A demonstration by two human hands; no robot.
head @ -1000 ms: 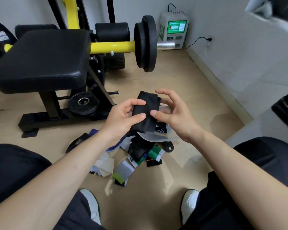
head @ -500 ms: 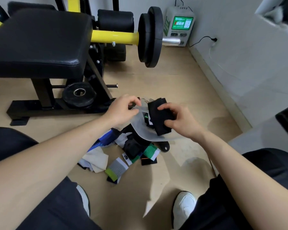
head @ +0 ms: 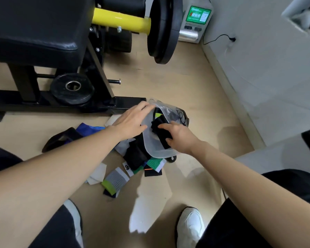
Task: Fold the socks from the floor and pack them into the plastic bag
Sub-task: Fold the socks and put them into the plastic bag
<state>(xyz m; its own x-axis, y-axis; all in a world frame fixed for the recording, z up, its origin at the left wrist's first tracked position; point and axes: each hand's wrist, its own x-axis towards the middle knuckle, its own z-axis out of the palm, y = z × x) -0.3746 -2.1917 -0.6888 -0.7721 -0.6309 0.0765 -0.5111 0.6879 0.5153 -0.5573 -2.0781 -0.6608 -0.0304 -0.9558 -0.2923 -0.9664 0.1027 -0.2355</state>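
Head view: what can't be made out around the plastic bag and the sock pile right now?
All in the head view:
- Clear plastic bag: count of socks inside, hidden by its cloudy wall and the right hand holding the folded black sock.
- Left hand: whether its grip pinches the bag's rim; fingertips blurred against plastic.
- Pile of loose mixed-colour socks: pieces underneath, covered by bag and left forearm.
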